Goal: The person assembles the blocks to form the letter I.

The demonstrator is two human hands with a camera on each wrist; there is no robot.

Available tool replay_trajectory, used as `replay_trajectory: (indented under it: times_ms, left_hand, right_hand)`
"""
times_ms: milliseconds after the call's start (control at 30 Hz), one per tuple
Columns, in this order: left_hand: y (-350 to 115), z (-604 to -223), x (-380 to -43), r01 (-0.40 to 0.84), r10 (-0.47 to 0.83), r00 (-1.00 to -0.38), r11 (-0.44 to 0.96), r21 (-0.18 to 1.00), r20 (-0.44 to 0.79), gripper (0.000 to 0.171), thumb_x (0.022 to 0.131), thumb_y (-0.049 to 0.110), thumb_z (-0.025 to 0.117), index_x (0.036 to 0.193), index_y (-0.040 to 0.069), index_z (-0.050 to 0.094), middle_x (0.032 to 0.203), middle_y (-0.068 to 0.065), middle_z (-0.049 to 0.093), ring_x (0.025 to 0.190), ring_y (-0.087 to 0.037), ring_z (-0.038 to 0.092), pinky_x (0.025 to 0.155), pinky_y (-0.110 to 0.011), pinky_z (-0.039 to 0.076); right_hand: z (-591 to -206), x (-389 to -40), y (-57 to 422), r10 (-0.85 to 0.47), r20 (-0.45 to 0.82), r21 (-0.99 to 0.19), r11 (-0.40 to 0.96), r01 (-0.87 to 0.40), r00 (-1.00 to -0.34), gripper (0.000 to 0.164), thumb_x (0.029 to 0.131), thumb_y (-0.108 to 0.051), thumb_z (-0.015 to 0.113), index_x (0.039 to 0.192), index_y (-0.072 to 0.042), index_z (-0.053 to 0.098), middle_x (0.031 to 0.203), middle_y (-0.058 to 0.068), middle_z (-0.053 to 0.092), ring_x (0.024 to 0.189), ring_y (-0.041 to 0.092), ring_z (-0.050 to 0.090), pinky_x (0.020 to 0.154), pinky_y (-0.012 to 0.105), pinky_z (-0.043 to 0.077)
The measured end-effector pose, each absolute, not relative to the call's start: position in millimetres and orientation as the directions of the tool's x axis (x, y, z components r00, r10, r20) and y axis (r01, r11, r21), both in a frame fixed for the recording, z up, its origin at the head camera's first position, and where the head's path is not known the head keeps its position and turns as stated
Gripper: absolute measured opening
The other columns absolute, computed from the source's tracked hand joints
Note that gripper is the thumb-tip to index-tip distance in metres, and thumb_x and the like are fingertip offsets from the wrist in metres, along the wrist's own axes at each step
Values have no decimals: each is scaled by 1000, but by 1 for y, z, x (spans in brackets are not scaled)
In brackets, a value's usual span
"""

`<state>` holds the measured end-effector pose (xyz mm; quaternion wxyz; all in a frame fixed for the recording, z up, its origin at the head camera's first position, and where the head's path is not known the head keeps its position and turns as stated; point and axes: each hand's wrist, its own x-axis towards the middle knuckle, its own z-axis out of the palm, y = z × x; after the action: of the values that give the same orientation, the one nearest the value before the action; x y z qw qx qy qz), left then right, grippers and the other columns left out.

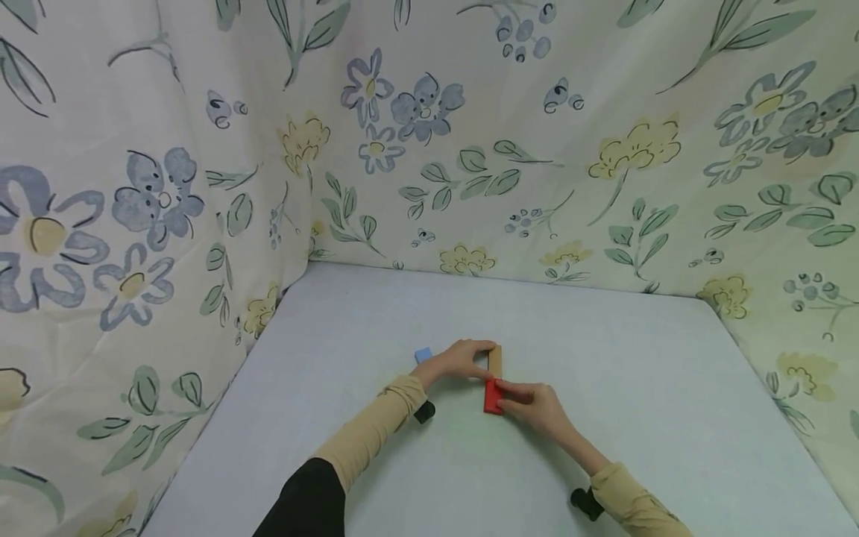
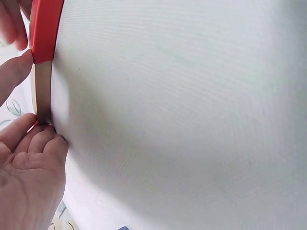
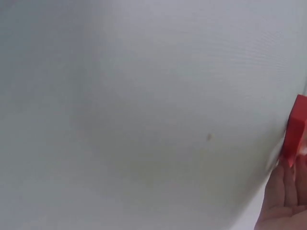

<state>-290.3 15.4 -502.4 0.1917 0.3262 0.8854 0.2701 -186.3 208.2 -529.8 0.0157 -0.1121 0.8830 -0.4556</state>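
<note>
Pinches the red block (image 1: 492,400) on the table (image 1: 577,335) with the fingers of the right hand (image 1: 535,407). Just beyond these fingers, holds the wooden block (image 1: 496,361) lengthwise in the pinch of the left hand (image 1: 459,359), in one line with the red block and touching it. To the left of the left fingers, has a blue block (image 1: 423,355), partly hidden. Far beyond all fingers, has a flowered cloth (image 1: 483,216), hung upright.
</note>
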Motion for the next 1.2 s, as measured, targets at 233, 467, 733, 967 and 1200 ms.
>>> replay_trajectory:
  times_ms: [233,467,733,967,1200]
  left_hand:
    - [16,-501,-289,467,681,-711,643,607,-174,65,86,32,69,143,14,43,148,-2,43,139,-18,36,117,-37,29]
    - [16,-503,-291,479,691,-703,633,608,-166,66,85,29,70,144,13,42,149,-2,42,139,-19,36,117,-39,27]
    - [15,-503,-293,488,697,-698,629,605,-162,66,86,30,69,144,14,41,149,-3,41,140,-19,35,116,-36,29]
    - [14,-501,-290,482,702,-693,622,617,-166,67,88,30,67,146,10,38,153,-5,36,141,-20,32,117,-33,28]
    - [14,-500,-285,534,716,-691,600,596,-102,66,89,29,67,144,6,39,151,-8,38,140,-20,35,116,-32,29]
  right_hand:
    - [-529,-197,201,-149,84,-832,534,-151,-985,39,81,-14,75,119,-10,68,117,8,68,108,23,65,82,19,54]
    - [-526,-202,201,-204,93,-819,540,-192,-975,38,82,-11,73,119,-5,66,117,11,67,107,26,65,80,14,51]
    - [-527,-207,201,-205,109,-802,560,-208,-973,36,80,-12,75,115,-5,69,113,11,69,102,20,67,75,11,50]
    - [-527,-207,200,-205,98,-812,549,-198,-974,35,80,-13,75,114,-4,69,112,13,69,103,25,67,71,11,49]
    - [-528,-205,200,-189,81,-829,532,-171,-979,34,80,-13,75,113,-5,70,114,13,68,104,25,66,68,10,47]
